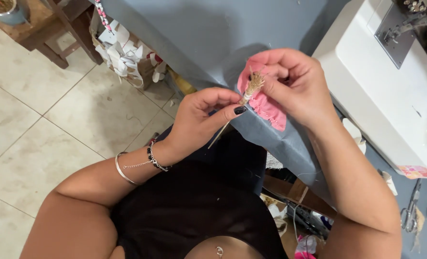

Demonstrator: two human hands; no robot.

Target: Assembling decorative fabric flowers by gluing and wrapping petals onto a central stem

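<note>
place: you're in a home sewing corner | proof: white sewing machine [391, 91] just right of your fingers [276, 79] | grey cloth [199, 38] spread under them | scissors [410, 211] well below-right | fabric scraps [122, 52] up-left | tiled floor [45, 134] far left, wooden stool [55, 33] beyond

The scene is evenly and brightly lit by soft, diffuse light. A soft shadow is cast on the grey fabric [208, 43] just above the hands [252, 103]. Mild glare is seen on the white sewing machine [391, 96] to their right. Edges are slightly stretched; focus is held throughout.
</note>
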